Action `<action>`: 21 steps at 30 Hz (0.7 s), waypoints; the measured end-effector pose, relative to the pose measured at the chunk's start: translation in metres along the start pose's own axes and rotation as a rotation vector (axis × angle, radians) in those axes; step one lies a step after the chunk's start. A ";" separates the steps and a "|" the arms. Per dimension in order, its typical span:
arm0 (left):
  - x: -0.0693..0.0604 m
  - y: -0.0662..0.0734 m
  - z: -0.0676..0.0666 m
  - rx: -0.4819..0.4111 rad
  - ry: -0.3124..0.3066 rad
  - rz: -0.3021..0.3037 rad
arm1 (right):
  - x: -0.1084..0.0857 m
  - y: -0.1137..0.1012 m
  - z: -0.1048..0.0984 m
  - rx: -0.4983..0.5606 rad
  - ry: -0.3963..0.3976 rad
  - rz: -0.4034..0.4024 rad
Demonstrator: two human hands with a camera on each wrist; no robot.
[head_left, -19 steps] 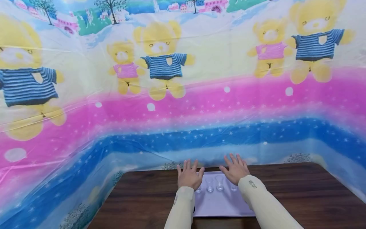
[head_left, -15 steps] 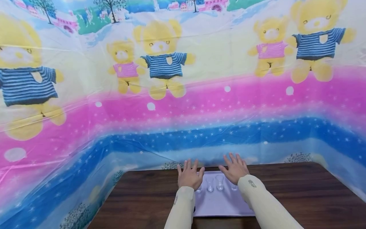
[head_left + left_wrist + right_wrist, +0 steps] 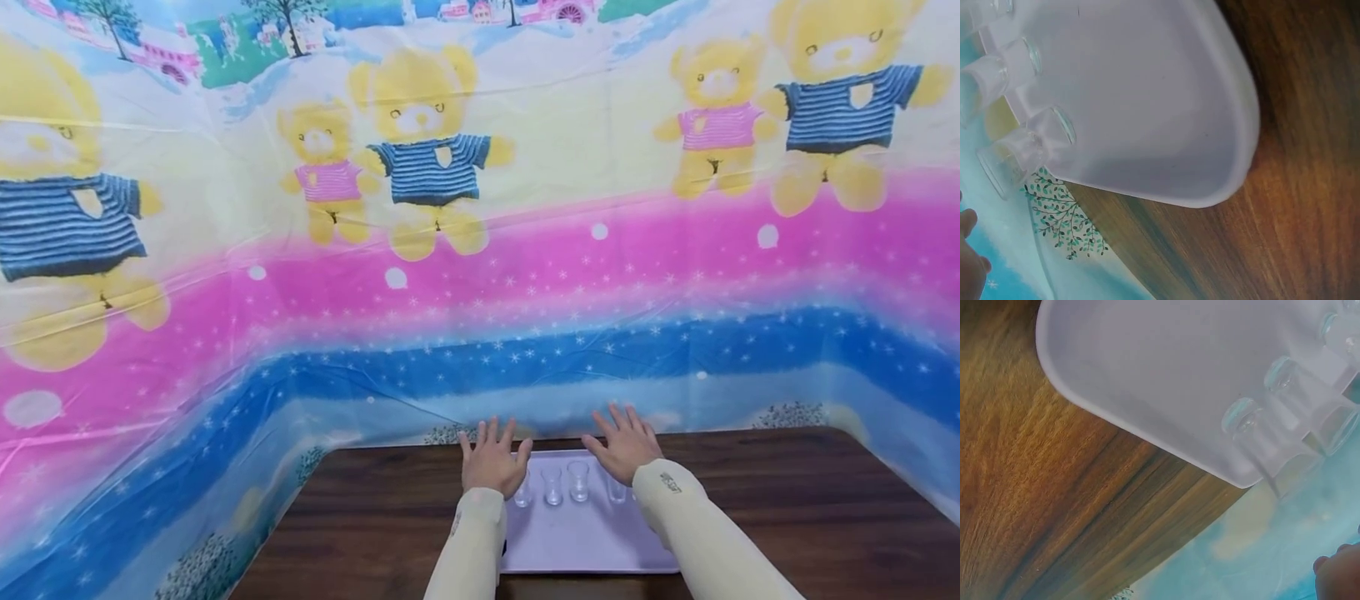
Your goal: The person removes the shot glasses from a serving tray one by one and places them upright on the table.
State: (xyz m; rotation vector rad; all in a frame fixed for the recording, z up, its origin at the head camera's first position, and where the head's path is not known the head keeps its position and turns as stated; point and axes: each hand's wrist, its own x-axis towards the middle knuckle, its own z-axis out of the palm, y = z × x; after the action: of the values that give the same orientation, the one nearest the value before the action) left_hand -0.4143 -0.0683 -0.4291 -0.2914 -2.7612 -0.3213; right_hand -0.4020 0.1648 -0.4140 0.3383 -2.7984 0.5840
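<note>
A pale lavender tray (image 3: 585,542) lies on the table, with several small clear glasses standing in a row along its far part. One glass (image 3: 578,482) is near the middle of the row and another glass (image 3: 552,487) is just left of it. Over the tray's left side hovers my left hand (image 3: 495,462), fingers straight and spread. My right hand (image 3: 624,447) has the same pose over the right side. Neither holds anything. In the left wrist view an end glass (image 3: 1025,150) shows near the tray's corner; the right wrist view shows the opposite end glass (image 3: 1269,444).
The dark wooden table (image 3: 375,517) extends to both sides of the tray. Behind it hangs a printed cloth (image 3: 540,292) with teddy bears and pink and blue bands, close to the table's back edge.
Both hands have drifted slightly apart, the left one leftward and the right one rightward. The head view has shifted a little. The glasses keep their places on the tray.
</note>
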 end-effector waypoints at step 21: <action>-0.006 -0.091 -0.017 -0.328 -0.284 0.150 | -0.036 0.108 0.007 0.112 -0.121 0.075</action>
State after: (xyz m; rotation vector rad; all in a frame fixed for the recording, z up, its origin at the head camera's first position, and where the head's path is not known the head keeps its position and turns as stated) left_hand -0.4249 -0.1607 -0.4322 -0.6694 -2.9296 -0.7465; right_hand -0.3999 0.2641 -0.4696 0.3018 -2.9108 0.7635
